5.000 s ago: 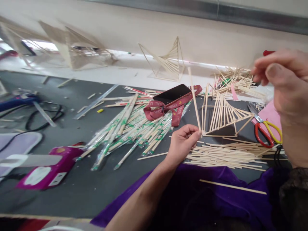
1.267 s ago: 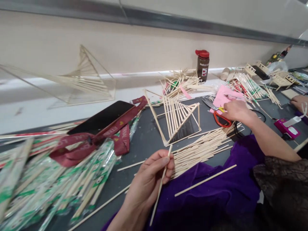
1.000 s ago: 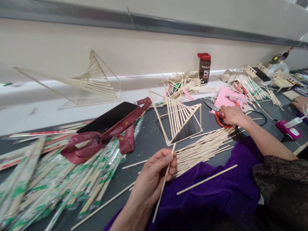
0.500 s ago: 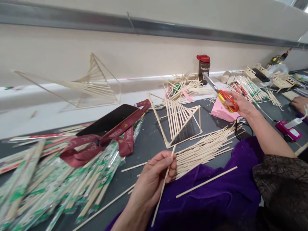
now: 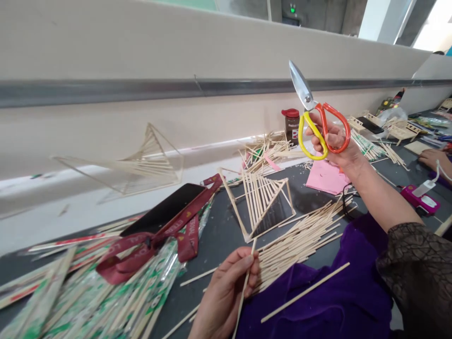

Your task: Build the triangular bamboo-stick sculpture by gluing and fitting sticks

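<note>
Between the thumb and fingers of my left hand (image 5: 231, 282) is a thin wooden stick (image 5: 243, 294), its top end near the bottom corner of a small stick frame (image 5: 259, 202). My right hand (image 5: 337, 141) is raised at the right and holds scissors (image 5: 308, 100) with one yellow and one red handle, blades pointing up. Many loose sticks (image 5: 300, 230) lie beside my left hand. Another single stick (image 5: 305, 292) rests on purple cloth (image 5: 318, 310).
Wrapped chopsticks (image 5: 116, 292), a dark phone (image 5: 165, 207) and a red lanyard (image 5: 123, 259) lie at left. A larger stick model (image 5: 151, 165) stands behind. Further right are a bottle (image 5: 291, 127), pink paper (image 5: 326, 176), a magenta device (image 5: 420, 200) and another person's hand (image 5: 436, 160).
My right hand has lifted the scissors and turned them, so their blades point more steeply upward. The camera view has tilted up; my left hand still holds the stick.
</note>
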The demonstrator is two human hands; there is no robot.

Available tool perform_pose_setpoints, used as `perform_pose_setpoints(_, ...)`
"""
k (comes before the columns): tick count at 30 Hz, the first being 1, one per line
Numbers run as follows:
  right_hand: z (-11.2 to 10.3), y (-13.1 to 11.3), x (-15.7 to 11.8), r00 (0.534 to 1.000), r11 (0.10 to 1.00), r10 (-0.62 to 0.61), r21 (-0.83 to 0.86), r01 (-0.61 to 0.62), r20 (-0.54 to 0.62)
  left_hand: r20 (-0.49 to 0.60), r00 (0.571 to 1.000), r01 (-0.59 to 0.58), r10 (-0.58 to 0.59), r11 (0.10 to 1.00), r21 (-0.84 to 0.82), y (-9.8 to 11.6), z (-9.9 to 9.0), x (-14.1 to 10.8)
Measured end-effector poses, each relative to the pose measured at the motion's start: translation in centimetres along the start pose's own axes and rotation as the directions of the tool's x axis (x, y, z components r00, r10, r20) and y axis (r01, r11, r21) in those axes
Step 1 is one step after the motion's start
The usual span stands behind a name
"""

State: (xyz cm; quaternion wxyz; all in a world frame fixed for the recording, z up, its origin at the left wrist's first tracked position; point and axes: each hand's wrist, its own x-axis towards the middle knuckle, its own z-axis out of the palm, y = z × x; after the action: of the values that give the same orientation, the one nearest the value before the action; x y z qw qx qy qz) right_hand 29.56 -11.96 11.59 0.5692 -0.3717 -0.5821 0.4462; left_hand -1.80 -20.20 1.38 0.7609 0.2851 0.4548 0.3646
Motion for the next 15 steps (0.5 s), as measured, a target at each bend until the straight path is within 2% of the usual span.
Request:
perform_pose_setpoints(7, 2.6, -2.7, 1.0, 0.995, 0.995, -0.091, -0.041, 0.093, 0.050, -0.012, 1.000, -0.015, 0.015, 1.000, 0.013, 0.0, -0.1, -0.1)
perform_pose_setpoints(11, 4.2, -2.7, 0.5, 0.990, 0.993, -0.118, 0.008, 0.118, 0.077, 0.000, 0.999, -0.053, 0.053, 0.999, 0.013, -0.2, 0.1, -0.3)
perform_pose_setpoints(15, 5.2, -2.1, -0.2, 0.981, 0.992, -0.118, 0.066, 0.109, 0.155, 0.009, 0.997, -0.081, 0.081, 0.997, 0.007, -0.3, 0.3, -0.4)
